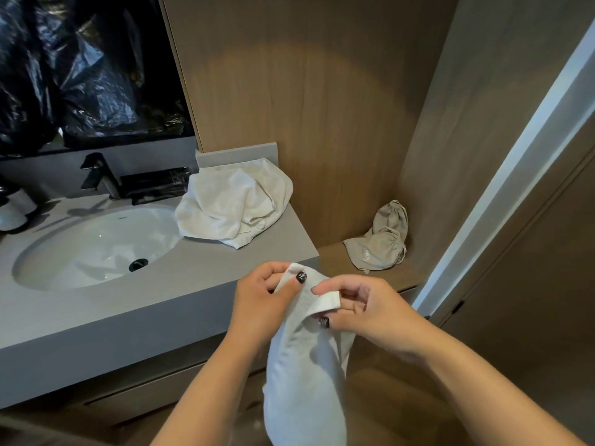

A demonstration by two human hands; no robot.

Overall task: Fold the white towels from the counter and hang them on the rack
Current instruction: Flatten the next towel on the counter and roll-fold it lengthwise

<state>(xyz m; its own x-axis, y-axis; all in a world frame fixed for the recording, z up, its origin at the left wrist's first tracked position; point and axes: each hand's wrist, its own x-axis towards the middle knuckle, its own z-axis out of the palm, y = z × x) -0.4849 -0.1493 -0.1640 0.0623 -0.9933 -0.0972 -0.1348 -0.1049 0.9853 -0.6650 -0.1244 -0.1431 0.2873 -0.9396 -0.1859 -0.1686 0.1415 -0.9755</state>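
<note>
Holding 1 white towel (306,375) in front of the counter (199,262), you have its top edge pinched by your left hand (257,304) and right hand (370,313), and the rest hangs limp below your fingers. It looks light, soft and floppy; I'd take it by the corners. Beyond your fingertips, a 2nd crumpled towel (235,204) lies on the grey counter beside the sink (93,246). No rack shows; wood-look walls stand close.
</note>
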